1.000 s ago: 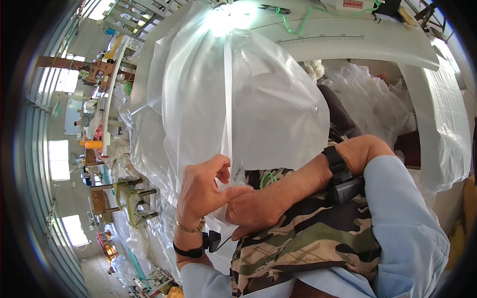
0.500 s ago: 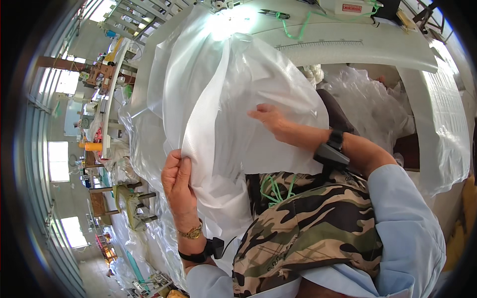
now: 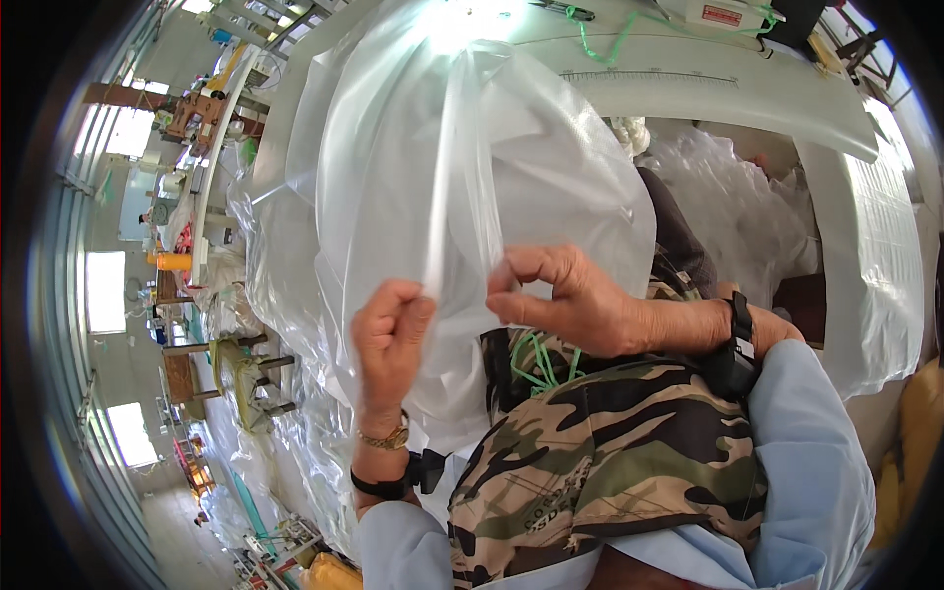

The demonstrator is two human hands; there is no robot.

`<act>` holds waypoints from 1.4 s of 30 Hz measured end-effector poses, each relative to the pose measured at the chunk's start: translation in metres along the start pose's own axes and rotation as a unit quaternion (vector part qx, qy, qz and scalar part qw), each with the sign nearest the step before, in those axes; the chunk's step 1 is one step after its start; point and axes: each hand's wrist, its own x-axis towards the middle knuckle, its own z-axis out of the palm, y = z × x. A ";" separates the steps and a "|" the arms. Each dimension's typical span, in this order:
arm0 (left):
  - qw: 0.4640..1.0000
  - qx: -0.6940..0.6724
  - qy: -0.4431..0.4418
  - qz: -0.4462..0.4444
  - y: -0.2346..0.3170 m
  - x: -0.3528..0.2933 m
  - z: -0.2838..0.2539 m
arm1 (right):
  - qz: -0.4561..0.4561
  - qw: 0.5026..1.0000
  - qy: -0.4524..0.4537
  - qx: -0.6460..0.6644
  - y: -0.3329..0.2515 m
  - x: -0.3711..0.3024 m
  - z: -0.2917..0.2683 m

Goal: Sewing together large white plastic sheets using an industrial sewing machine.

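Left hand [image 3: 390, 334] pinching edge of whitish plastic sheet [image 3: 575, 192] at centre, sheet's top lost in glare [image 3: 462, 24] upper centre, right hand [image 3: 575, 303] fingertips blurred, grip can't tell, red label [image 3: 722, 16] upper right illegible.

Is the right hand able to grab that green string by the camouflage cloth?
Probably yes: the green string shows just below the right hand with nothing covering it, though that hand's at the whitish sheet.
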 end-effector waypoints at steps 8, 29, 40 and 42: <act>0.994 -0.070 -0.076 -0.027 -0.028 -0.017 0.039 | -0.113 0.922 -0.118 -0.352 0.032 -0.010 0.021; 0.965 -0.231 0.055 -0.115 -0.023 -0.013 0.037 | -0.175 0.806 0.382 -0.417 0.057 -0.032 -0.074; 0.931 -0.333 0.073 -0.130 0.003 -0.004 0.023 | 0.034 0.892 0.316 -0.323 0.089 -0.060 -0.096; 0.946 -0.297 0.081 -0.104 0.007 -0.001 0.017 | 0.028 0.904 0.252 -0.345 0.054 -0.056 -0.083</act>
